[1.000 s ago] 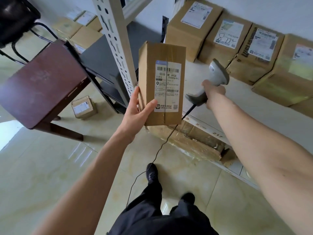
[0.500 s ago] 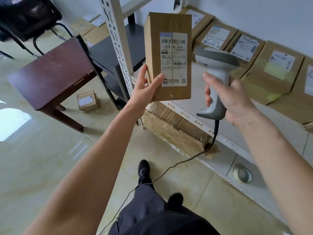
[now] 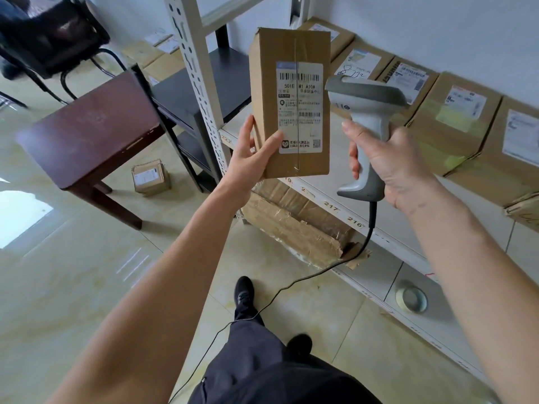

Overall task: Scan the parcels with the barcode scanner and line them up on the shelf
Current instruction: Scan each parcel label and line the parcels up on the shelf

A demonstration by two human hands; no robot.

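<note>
Our left hand (image 3: 250,158) grips parcel (image 3: 290,103) upright, label facing us; our right hand (image 3: 390,161) clasps barcode scanner (image 3: 366,121) handle beside it, above shelf (image 3: 388,205).

Bare white shelf board (image 3: 335,185) lies open just behind both hands. Row of brown cardboard parcels (image 3: 455,123) blocks its back edge along the wall; perforated white steel upright (image 3: 201,91) blocks left.
</note>
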